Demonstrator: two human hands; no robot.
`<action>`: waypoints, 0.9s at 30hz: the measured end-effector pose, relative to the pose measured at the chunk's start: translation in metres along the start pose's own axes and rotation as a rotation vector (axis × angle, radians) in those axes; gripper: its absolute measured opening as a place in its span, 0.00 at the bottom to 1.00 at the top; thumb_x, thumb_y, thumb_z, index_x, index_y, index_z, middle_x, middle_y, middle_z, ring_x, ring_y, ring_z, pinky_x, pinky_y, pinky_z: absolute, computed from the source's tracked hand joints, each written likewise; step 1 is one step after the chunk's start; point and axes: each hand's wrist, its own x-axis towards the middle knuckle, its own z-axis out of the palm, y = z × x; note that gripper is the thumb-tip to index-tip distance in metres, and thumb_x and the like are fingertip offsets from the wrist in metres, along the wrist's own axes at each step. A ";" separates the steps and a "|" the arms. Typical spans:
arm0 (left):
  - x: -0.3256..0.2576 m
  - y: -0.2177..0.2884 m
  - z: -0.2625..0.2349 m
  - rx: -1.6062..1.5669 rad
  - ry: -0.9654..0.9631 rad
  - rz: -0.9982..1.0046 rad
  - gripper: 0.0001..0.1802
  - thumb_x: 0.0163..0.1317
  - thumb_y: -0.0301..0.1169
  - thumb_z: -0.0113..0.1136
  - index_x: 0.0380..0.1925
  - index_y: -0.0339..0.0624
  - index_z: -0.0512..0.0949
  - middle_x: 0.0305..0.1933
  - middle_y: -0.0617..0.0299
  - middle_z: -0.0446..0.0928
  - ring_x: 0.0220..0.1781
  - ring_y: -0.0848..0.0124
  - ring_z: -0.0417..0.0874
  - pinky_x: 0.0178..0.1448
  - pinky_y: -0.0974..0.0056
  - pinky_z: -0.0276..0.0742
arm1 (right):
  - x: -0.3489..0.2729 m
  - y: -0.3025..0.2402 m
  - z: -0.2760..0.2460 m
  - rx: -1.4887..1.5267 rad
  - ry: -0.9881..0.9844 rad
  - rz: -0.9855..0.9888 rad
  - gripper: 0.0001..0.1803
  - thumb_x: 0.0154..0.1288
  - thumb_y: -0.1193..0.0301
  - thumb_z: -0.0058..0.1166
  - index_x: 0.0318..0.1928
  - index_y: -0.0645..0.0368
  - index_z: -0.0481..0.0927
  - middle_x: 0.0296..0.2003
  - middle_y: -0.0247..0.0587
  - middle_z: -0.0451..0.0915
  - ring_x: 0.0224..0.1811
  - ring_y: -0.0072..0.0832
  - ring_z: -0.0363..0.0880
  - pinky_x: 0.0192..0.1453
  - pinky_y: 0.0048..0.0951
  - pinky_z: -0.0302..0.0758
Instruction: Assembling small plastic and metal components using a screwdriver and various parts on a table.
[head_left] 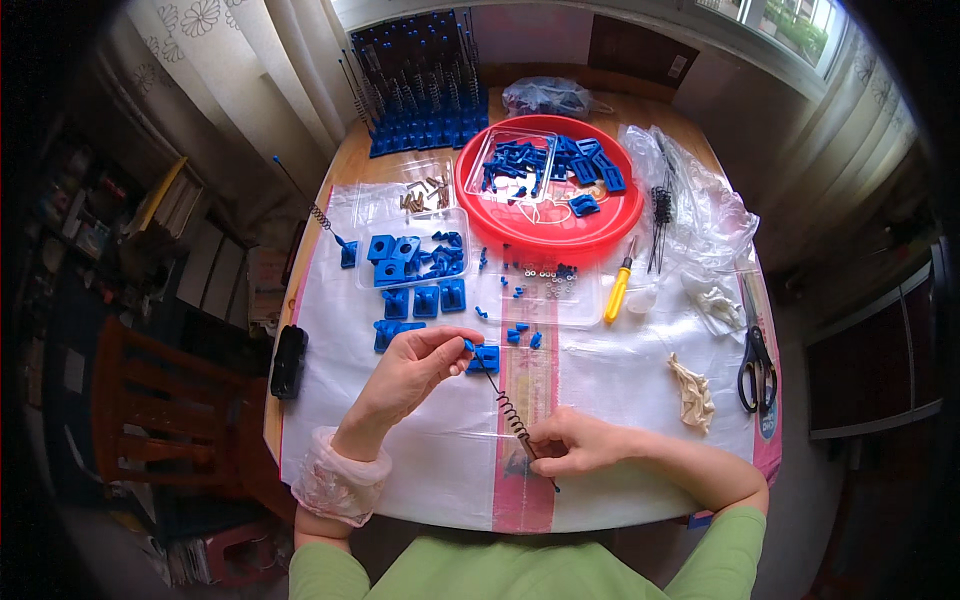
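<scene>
My left hand (pixel 420 362) pinches a small blue plastic piece (pixel 468 345) between thumb and fingertips. One end of a thin black rod with a coiled spring section (pixel 510 412) reaches up to that piece. Lower down, my right hand (pixel 578 442) grips the same rod between thumb and forefinger, and its blue tip (pixel 556 488) sticks out below. Just behind the rod's upper end lies a square blue base (pixel 484 360). Several more blue bases (pixel 425 300) sit in rows beyond my left hand. Small blue pieces (pixel 516 334) lie on the sheet ahead.
A red basin (pixel 625 225) and a clear tray (pixel 362 262) hold blue parts. A blue stand of upright spring rods (pixel 425 125) fills the back. A yellow screwdriver (pixel 617 292), black scissors (pixel 757 370) and a beige glove-like piece (pixel 692 395) lie right; a black case (pixel 289 362) lies left.
</scene>
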 end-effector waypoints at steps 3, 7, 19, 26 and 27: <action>-0.002 0.000 0.000 0.015 0.003 0.009 0.14 0.77 0.29 0.58 0.54 0.31 0.83 0.41 0.66 0.81 0.40 0.82 0.78 0.46 0.77 0.76 | 0.002 -0.001 -0.001 -0.025 -0.023 0.000 0.12 0.61 0.69 0.59 0.28 0.65 0.77 0.19 0.41 0.77 0.22 0.28 0.76 0.29 0.33 0.73; -0.002 0.002 0.003 0.033 0.005 0.005 0.14 0.77 0.29 0.58 0.55 0.31 0.83 0.40 0.66 0.82 0.40 0.82 0.78 0.45 0.77 0.76 | 0.001 0.002 -0.001 -0.048 -0.010 -0.062 0.12 0.66 0.72 0.61 0.28 0.66 0.76 0.19 0.36 0.75 0.21 0.19 0.72 0.25 0.28 0.68; -0.005 0.003 0.001 0.200 0.014 0.148 0.13 0.76 0.27 0.58 0.54 0.33 0.84 0.40 0.67 0.82 0.40 0.80 0.78 0.46 0.73 0.76 | 0.002 0.001 0.000 -0.019 -0.019 -0.004 0.11 0.61 0.69 0.60 0.28 0.65 0.76 0.19 0.39 0.74 0.22 0.25 0.74 0.29 0.32 0.71; -0.007 0.013 0.006 0.513 0.008 0.361 0.10 0.72 0.21 0.60 0.50 0.34 0.85 0.44 0.61 0.79 0.40 0.76 0.80 0.45 0.71 0.79 | 0.002 0.001 0.000 0.017 -0.013 -0.001 0.12 0.61 0.70 0.59 0.27 0.65 0.74 0.18 0.36 0.70 0.22 0.23 0.70 0.28 0.32 0.68; -0.008 0.014 0.005 0.570 -0.009 0.374 0.10 0.72 0.20 0.60 0.50 0.34 0.85 0.45 0.61 0.79 0.40 0.76 0.80 0.46 0.70 0.79 | 0.002 0.001 0.000 0.015 -0.011 0.000 0.12 0.61 0.71 0.59 0.27 0.65 0.73 0.18 0.36 0.69 0.21 0.23 0.69 0.28 0.32 0.67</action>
